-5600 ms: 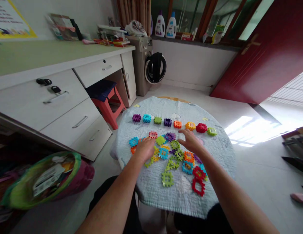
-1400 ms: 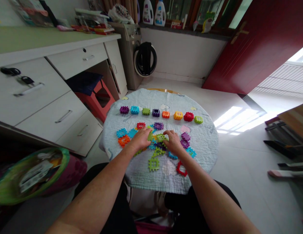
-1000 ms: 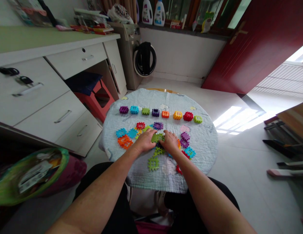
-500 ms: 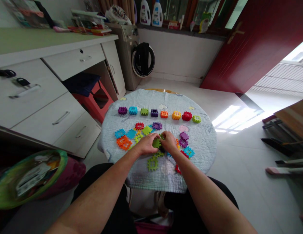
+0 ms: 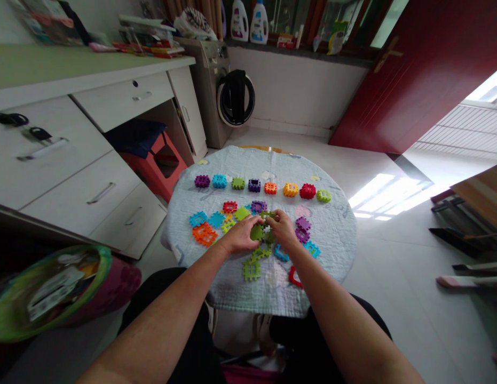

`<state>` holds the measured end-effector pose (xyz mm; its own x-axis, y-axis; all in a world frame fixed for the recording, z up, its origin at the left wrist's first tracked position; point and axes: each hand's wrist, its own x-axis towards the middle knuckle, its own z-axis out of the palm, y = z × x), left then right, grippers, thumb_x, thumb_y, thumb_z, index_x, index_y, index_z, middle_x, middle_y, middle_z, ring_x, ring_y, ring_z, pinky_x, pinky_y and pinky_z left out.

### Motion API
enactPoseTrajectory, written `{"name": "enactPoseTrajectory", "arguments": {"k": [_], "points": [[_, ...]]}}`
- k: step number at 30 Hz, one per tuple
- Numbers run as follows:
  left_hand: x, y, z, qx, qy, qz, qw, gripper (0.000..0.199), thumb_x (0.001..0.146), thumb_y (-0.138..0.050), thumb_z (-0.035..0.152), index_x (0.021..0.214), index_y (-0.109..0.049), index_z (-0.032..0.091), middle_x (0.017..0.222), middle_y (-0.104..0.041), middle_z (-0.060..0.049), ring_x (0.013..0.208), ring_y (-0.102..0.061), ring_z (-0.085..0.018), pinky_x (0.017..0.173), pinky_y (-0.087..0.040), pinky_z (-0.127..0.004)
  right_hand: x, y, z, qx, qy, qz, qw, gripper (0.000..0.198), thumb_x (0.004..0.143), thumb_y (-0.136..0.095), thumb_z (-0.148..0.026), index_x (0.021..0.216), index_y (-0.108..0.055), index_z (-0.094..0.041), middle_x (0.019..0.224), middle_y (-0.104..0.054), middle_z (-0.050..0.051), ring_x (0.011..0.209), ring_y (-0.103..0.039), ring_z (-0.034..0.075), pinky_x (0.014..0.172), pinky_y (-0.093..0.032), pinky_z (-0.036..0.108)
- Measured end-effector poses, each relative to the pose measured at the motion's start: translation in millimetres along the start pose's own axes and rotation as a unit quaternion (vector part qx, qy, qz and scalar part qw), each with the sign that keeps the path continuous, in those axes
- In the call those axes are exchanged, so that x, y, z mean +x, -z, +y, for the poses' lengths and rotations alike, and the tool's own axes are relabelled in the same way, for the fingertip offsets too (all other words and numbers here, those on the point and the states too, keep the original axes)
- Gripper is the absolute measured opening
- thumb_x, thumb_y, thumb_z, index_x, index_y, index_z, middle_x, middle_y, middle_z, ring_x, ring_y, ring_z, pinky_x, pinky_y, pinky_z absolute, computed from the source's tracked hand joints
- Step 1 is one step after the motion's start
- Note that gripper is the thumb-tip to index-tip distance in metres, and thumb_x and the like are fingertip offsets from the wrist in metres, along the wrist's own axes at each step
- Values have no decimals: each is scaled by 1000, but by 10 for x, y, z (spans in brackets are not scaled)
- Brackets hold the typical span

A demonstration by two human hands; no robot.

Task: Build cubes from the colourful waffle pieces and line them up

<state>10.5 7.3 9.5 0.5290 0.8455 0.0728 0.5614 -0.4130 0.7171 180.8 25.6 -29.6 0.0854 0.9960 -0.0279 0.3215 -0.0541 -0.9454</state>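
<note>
Over the middle of a cloth-covered round table, my left hand (image 5: 245, 235) is closed on a dark green interlocking block piece (image 5: 257, 232) with notched edges. Close beside it, my right hand (image 5: 283, 229) pinches another green notched piece (image 5: 268, 215) at its far side. My fingers partly hide where these green pieces meet. Just nearer to me, a loose olive-green frame piece (image 5: 252, 270) lies flat, touching another green piece (image 5: 262, 252). A blue piece (image 5: 281, 253) and a red frame piece (image 5: 295, 277) lie by my right wrist and forearm.
Assembled block cubes, such as a purple one (image 5: 202, 181) and a red one (image 5: 307, 191), stand in a row across the tablecloth (image 5: 232, 290). Flat orange (image 5: 204, 234), light blue and yellow pieces lie left; purple pieces (image 5: 302, 229) lie right. A bin (image 5: 108, 288) stands at the left.
My right hand has shifted slightly right and opened away from my left hand, and a green piece now shows at its fingertips. My left hand stays nearly where it was.
</note>
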Motion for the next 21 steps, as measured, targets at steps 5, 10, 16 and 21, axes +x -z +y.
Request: {"name": "enactPoseTrajectory", "arguments": {"k": [5, 10, 16, 21], "points": [[8, 9, 12, -7, -24, 20, 999, 49, 60, -65, 16, 107, -56, 18, 100, -54, -5, 98, -54, -22, 91, -45, -37, 37, 2, 19, 89, -21, -13, 996, 22, 72, -58, -40, 80, -52, -21, 62, -57, -5, 53, -49, 12, 50, -35, 22], [10, 15, 93, -20, -28, 29, 999, 46, 61, -66, 16, 106, -56, 18, 99, -55, -5, 98, -54, -22, 89, -46, -37, 5, 16, -49, 55, 12, 22, 998, 18, 75, -56, -39, 82, -51, -22, 64, -57, -5, 56, -50, 12, 52, -37, 23], [4, 43, 116, -69, -10, 30, 997, 45, 62, -69, 20, 106, -57, 19, 103, -57, -5, 99, -56, -21, 88, -47, -35, -10, 34, -127, 29, 83, 34, 996, 17, 78, -55, -39, 81, -51, -23, 68, -56, -5, 61, -50, 12, 58, -40, 24], [0, 67, 115, -97, -9, 46, 994, 49, 64, -68, 20, 111, -55, 20, 107, -56, -4, 97, -56, -19, 87, -47, -32, 52, 41, -123, 159, 3, 2, 987, 28, 72, -61, -43, 86, -49, -22, 66, -56, -6, 55, -51, 11, 51, -41, 22]]}}
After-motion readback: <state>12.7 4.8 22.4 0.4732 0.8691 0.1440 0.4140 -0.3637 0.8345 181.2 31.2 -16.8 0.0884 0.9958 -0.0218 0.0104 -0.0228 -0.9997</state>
